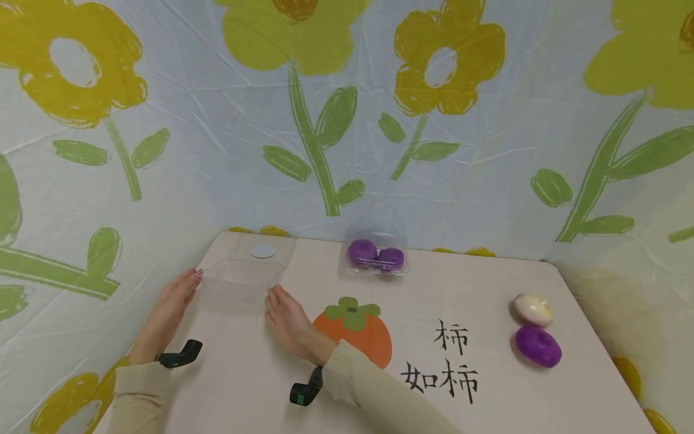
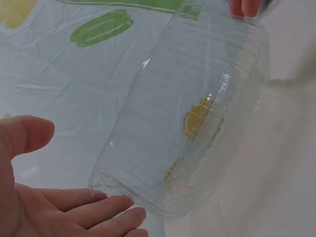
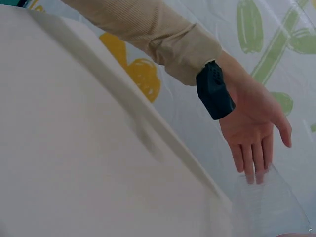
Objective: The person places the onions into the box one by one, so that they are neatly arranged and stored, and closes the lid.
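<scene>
1. The left hand [image 3: 252,113] shows its palm, fingers straight and thumb spread apart to the right.
2. Its fingertips lie against the upper end of a clear plastic container [image 3: 269,210], which runs down to the lower right.
3. A dark device [image 3: 215,91] sits at the wrist, beside the cuff of a beige ribbed sleeve [image 3: 182,44].
4. The pale bench [image 3: 74,148] fills the left side, a soft shadow along its slanting edge.
5. Behind hangs wrinkled whitish cloth [image 3: 187,123] printed with yellow petals and green leaves.
</scene>
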Demonstrator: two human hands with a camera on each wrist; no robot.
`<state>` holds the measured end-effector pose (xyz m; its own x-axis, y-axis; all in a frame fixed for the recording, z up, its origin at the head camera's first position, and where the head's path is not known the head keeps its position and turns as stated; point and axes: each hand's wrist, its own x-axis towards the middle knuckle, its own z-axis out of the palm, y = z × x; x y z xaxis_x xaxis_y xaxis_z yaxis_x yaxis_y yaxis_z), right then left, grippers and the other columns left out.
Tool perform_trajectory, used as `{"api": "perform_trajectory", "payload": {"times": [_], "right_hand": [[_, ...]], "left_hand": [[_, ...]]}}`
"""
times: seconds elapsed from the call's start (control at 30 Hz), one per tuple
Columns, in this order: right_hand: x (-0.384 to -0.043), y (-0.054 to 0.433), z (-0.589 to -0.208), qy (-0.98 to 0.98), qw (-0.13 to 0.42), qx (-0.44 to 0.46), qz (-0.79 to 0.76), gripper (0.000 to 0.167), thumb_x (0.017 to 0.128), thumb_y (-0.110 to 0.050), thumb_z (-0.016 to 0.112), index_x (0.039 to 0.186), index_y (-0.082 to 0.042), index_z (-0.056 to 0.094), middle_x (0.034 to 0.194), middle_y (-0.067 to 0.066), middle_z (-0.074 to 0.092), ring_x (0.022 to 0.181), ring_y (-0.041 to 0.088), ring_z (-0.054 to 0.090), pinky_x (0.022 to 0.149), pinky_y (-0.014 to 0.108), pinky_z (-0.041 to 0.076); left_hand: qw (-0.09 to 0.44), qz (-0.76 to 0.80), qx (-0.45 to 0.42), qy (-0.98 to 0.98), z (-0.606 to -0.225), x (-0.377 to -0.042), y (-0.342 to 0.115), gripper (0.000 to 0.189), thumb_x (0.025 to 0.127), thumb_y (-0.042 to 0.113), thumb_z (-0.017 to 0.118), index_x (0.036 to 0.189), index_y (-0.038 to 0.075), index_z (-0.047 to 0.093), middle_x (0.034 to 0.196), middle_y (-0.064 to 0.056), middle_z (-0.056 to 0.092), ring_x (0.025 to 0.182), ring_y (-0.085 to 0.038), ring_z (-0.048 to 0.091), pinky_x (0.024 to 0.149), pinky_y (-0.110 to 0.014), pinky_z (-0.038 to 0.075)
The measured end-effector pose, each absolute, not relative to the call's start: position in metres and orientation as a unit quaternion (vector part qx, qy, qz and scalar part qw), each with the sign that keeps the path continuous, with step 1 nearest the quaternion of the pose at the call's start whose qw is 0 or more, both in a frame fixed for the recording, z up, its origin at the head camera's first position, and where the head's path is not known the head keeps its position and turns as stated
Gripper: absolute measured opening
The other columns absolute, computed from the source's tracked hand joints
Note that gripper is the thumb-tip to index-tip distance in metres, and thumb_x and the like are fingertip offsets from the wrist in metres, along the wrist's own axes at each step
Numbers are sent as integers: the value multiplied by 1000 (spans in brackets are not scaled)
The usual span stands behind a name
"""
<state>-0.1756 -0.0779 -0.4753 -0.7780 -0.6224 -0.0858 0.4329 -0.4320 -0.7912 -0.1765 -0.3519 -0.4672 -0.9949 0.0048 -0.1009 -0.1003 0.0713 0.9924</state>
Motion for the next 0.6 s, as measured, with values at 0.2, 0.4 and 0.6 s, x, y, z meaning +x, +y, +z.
{"api": "perform_trajectory", "payload": {"times": [0.2,0.4,0.6], "right_hand": [[-174,-74,-475,424,321,-106,-840,71,108,-40,22,154,2,-14,163,19,-16,150,34,-13,122,43,-4],[-167,-70,-475,426,340,-93,-833,72,108,-39,22,154,4,-11,163,21,-12,150,35,-8,123,43,0],[-151,-63,-473,423,364,-97,-824,74,108,-42,24,154,6,-9,163,22,-9,151,36,-5,123,44,1]], "left_hand": [[53,668,-38,741,-466,-173,-348,81,107,42,39,154,-7,-4,162,-27,3,149,-37,7,122,-33,13],[51,633,-22,772,-469,-157,-350,79,107,44,36,154,-9,2,160,-29,11,149,-34,17,118,-28,25],[29,649,-19,760,-472,-141,-352,78,107,41,40,152,-14,8,152,-8,40,132,1,42,108,-16,36]]}}
